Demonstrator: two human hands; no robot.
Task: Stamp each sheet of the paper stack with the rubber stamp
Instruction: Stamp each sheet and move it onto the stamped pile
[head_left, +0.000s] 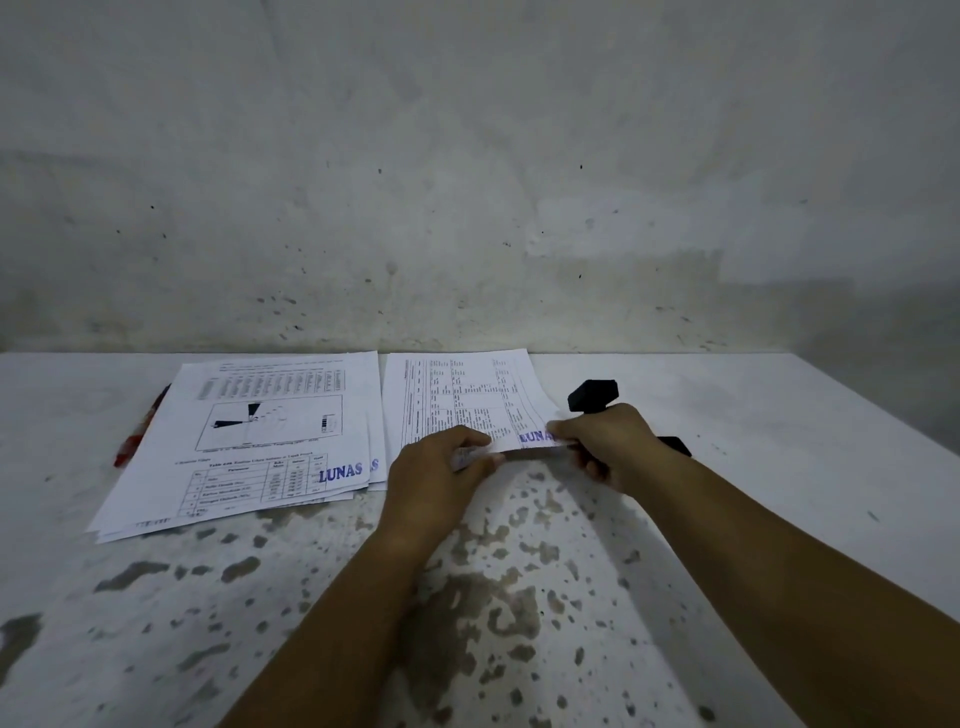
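The paper stack (457, 395) lies at the table's far middle, its top sheet (519, 415) printed with a table and stamped "LUNAS" in blue near its front right corner. My left hand (436, 467) pinches that sheet's near edge and lifts it slightly. My right hand (602, 441) pinches the same edge at the stamped corner while gripping the black rubber stamp (592, 396), whose handle sticks up behind the knuckles. A second pile of stamped sheets (260, 441) lies to the left, with "LUNAS" on its top page.
A red pen (139, 434) lies partly under the left pile's far-left edge. The white table (519, 597) has dark worn patches near me. A grey wall (467, 182) rises right behind the papers.
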